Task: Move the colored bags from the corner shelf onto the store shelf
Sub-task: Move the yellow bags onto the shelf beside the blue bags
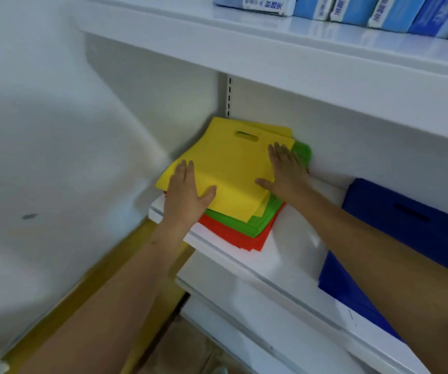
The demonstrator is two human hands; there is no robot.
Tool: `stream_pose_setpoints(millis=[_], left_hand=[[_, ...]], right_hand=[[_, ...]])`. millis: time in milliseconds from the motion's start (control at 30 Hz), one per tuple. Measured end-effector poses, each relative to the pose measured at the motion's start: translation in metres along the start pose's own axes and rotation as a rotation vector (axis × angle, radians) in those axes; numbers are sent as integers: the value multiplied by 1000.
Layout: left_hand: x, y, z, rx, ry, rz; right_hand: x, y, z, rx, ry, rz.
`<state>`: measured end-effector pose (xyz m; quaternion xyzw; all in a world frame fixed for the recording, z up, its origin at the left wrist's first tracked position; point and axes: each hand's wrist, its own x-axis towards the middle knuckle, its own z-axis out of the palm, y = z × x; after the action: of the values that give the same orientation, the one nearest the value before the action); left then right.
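A stack of flat bags lies in the left corner of a white shelf (293,238). A yellow bag (231,163) with a cut-out handle is on top, green bags (263,220) lie under it and red bags (244,240) are at the bottom. My left hand (185,195) rests flat on the yellow bag's left edge with its thumb spread over the bag. My right hand (285,171) lies flat on the bag's right side, fingers straight, partly over the green bags.
A dark blue bag (406,228) lies on the same shelf to the right, under my right forearm. Blue and white boxes (352,6) stand on the shelf above. A white wall (42,144) closes off the left. Lower shelves and a yellow floor strip sit below.
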<state>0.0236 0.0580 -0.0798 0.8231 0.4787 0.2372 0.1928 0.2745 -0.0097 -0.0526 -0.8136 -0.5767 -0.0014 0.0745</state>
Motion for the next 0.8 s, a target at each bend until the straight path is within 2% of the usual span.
stream_pose_setpoints(millis=[100,267,333,467,700,800], left_hand=[[6,-17,9,77,-33,-15],[2,-8,18,59,16,66],[-3,-2,20,51,27,107],[-12,15,18,-16,45,114],[-56,102,27,-163,42,140],[-80,145,38,-171,2,183]], right_hand=[[10,-3,16,54,-68,20],[9,-13,26,102,50,10],[3,-22,25,75,66,11],[-3,-14,14,216,58,67],[-71,42,-28,483,284,113],[-112,80,-43,521,302,168]])
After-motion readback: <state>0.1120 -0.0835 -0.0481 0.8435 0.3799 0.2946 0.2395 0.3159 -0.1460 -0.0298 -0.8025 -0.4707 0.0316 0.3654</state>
